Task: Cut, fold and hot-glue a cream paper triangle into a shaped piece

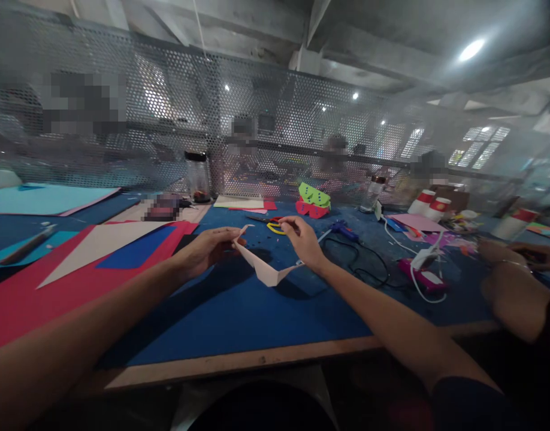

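Note:
A folded piece of pale pink paper (266, 270) hangs between my two hands above the blue table covering (239, 311). My left hand (207, 248) pinches its left tip, fingers closed. My right hand (304, 239) is closed on its right end, a little higher. Behind my hands lie yellow-handled scissors (275, 226) and a blue glue gun (342, 228) with a black cable.
Red, blue and cream paper sheets (99, 251) lie at the left. A green and red paper craft (313, 200) stands at the back by the perforated metal screen (167, 120). Another person's arms (513, 281) rest at the right, near a pink device (421, 275) and cups (430, 205).

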